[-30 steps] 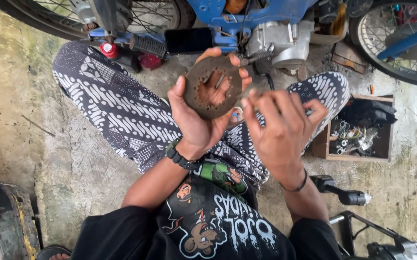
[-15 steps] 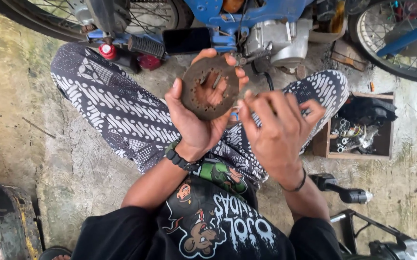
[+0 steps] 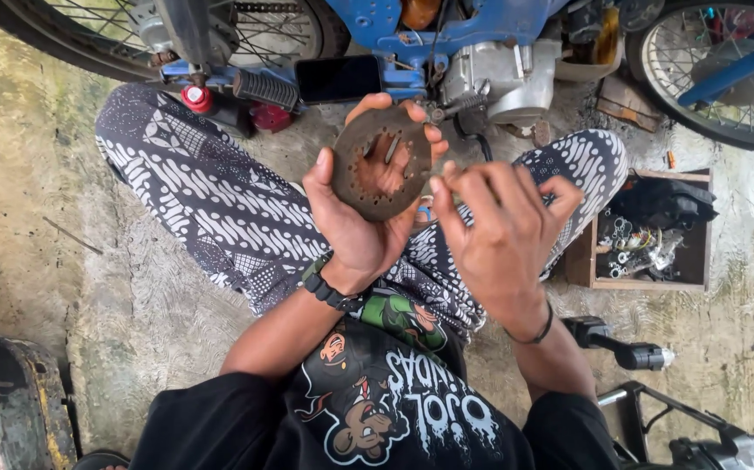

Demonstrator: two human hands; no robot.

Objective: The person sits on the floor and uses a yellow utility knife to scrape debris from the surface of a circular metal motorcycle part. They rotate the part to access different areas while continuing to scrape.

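My left hand (image 3: 355, 218) holds a rusty brown round metal plate (image 3: 380, 164) with holes and slots, raised in front of me over my patterned trouser legs. Fingers curl over its top edge and the thumb presses its left rim. Just right of the plate is my right hand (image 3: 499, 231), its fingers bent and thumb and forefinger pinched near the plate's right edge. Whether something small sits between those fingertips is too small to tell.
A blue motorcycle (image 3: 473, 35) with its engine (image 3: 499, 78) stands right ahead, wheels at both sides. A wooden box of small metal parts (image 3: 647, 235) lies on the concrete floor at right. A black handlebar part (image 3: 621, 348) lies at lower right.
Both hands with the plate have drifted slightly to the right and up in view. The plate has tilted a little in my left hand.
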